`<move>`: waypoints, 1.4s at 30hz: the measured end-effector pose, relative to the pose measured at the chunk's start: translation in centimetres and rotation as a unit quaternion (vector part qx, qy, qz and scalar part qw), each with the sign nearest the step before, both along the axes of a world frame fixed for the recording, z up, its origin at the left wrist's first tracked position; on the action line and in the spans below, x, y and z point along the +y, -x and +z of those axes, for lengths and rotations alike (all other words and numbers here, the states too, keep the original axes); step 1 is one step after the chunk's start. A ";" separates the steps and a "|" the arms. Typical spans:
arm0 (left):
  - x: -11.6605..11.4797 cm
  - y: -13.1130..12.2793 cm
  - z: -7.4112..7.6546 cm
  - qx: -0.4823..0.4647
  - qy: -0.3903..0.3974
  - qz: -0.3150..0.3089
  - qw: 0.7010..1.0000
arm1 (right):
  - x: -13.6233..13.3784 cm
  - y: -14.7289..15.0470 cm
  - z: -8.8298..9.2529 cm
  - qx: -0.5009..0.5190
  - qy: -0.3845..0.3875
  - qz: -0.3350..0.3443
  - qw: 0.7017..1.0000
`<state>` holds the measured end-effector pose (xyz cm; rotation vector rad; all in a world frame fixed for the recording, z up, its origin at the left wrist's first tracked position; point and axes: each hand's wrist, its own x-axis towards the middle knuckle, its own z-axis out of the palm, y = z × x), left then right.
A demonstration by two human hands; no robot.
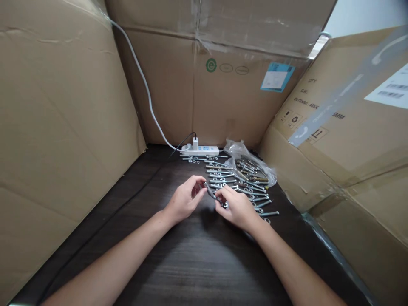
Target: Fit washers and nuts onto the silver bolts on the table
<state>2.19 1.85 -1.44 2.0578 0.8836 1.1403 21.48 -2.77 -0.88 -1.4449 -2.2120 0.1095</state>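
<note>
The left hand (185, 199) reaches in from lower left, fingers curled, pinching one end of a bolt (210, 191) above the dark table (191, 263). The right hand (237, 208), palm down, grips its other end beside rows of bolts (223, 174).

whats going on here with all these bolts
A person holds a bolt between both hands, the left hand pinching one end and the right hand the other, just above a dark table. Behind the hands, more bolts lie in rows beside a bag holding others. A power strip sits at the back, with boxes all round.
</note>
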 end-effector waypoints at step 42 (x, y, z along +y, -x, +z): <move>-0.2 0.1 0.2 0.181 -0.114 0.001 0.977 | 0.2 -3.5 1.4 0.030 0.095 -0.045 0.994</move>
